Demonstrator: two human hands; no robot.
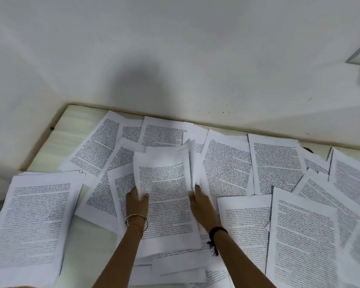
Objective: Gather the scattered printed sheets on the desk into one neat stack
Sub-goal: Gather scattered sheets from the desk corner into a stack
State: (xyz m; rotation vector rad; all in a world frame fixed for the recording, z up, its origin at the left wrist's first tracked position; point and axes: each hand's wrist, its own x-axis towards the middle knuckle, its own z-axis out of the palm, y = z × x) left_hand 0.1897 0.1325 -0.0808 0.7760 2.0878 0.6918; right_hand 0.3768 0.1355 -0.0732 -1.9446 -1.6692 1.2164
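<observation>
A plain white wall [175,48] fills the upper half of the view and meets the desk [71,129] along its far edge and left side. The desk is pale, and only strips of it show at the far left and the near left. The rest is covered by printed sheets [227,163], which lie at many angles and overlap one another from the wall to the near edge.

At the left, a pile [35,217] of sheets lies roughly squared, with its far corners fanned out a little. More single sheets spread across the right side, some hanging toward the near right corner.

In the middle, a bundle [166,196] of sheets lies on top of the others. Its far end is lifted and loose, with several page edges splayed at its far right corner.

Both hands are on this bundle. The left hand [137,201] grips its left edge, with the thumb on the top page and the fingers curled round the side. The right hand [200,202] lies against the right edge with its fingers pointing toward the wall. It is blurred, so whether those fingers pinch the paper or only press it cannot be told.

A thin bangle [136,220] circles the left wrist, and a black band [217,231] circles the right wrist.
</observation>
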